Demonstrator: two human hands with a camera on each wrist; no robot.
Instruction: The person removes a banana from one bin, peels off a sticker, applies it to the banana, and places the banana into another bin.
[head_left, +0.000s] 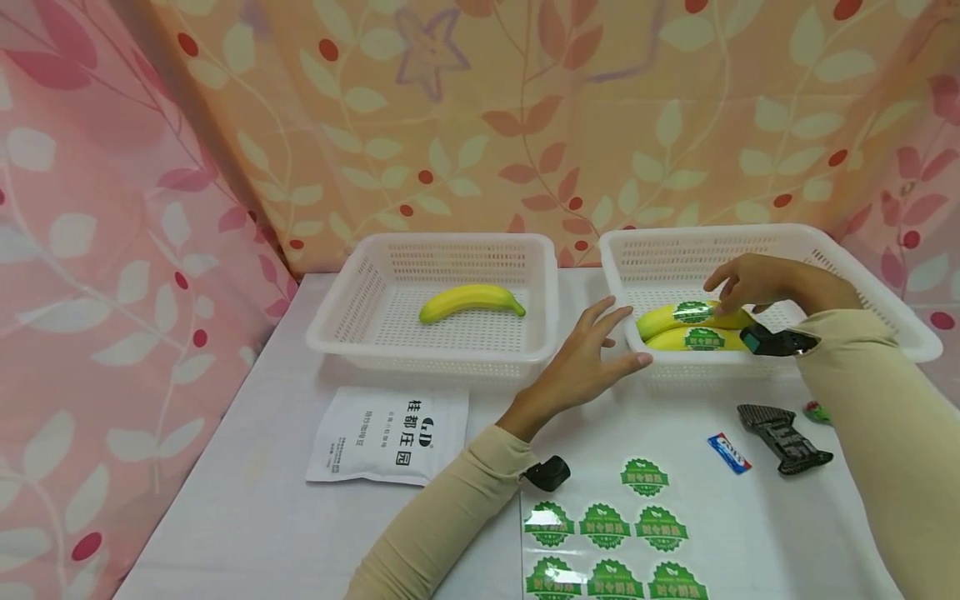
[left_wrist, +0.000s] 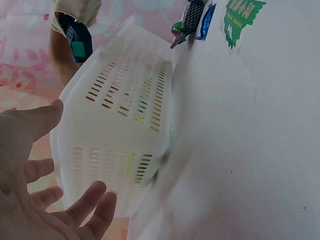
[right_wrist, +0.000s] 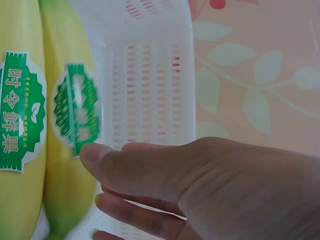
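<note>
Two bananas [head_left: 692,315] sit side by side in the right basket [head_left: 697,357], labels [head_left: 703,339] up, probably so they show. The right hand [head_left: 753,282] is relaxed at the far one, gripping nothing; the left hand [head_left: 581,358] spreads wide at the basket's left end, holding nothing, maybe to steady it.

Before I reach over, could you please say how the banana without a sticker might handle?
The banana should feel fairly firm, judging by its plump, green-tipped shape. Its curve would probably keep it from rolling far. Its smooth surface may be slightly slippery.
</note>
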